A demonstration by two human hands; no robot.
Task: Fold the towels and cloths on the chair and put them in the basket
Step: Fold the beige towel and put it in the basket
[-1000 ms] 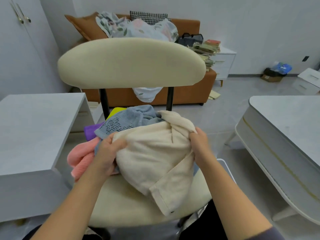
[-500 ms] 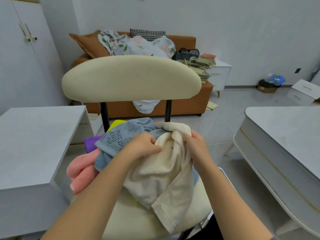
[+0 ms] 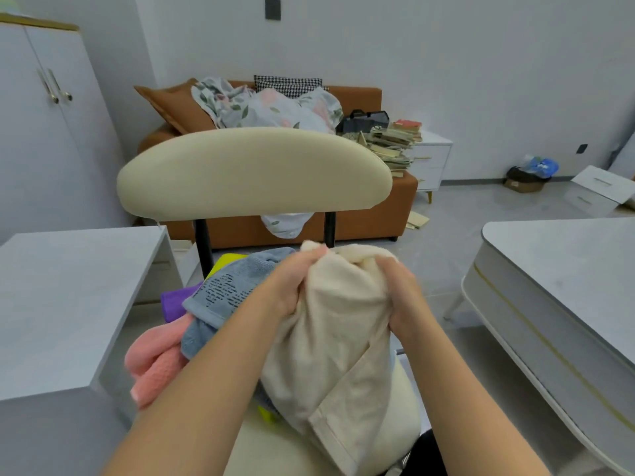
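A cream towel [image 3: 338,338] hangs bunched above the seat of a cream chair [image 3: 254,171]. My left hand [image 3: 292,280] grips its top edge on the left and my right hand [image 3: 400,290] grips it on the right, the two hands close together. Under and left of it on the seat lie a grey-blue towel [image 3: 226,290], a pink towel [image 3: 154,362], a purple cloth [image 3: 175,300] and a yellow-green cloth [image 3: 228,261]. No basket shows clearly in view.
A white desk [image 3: 68,304] stands close on the left and a grey-white table [image 3: 563,286] on the right. Behind the chair is an orange sofa [image 3: 371,221] piled with bedding, then a white drawer unit [image 3: 431,163] with stacked books. A white wardrobe [image 3: 44,132] fills the far left.
My left hand slid up along the cream towel's edge toward my right hand, and both lifted the towel higher off the pile. The view tilted up.
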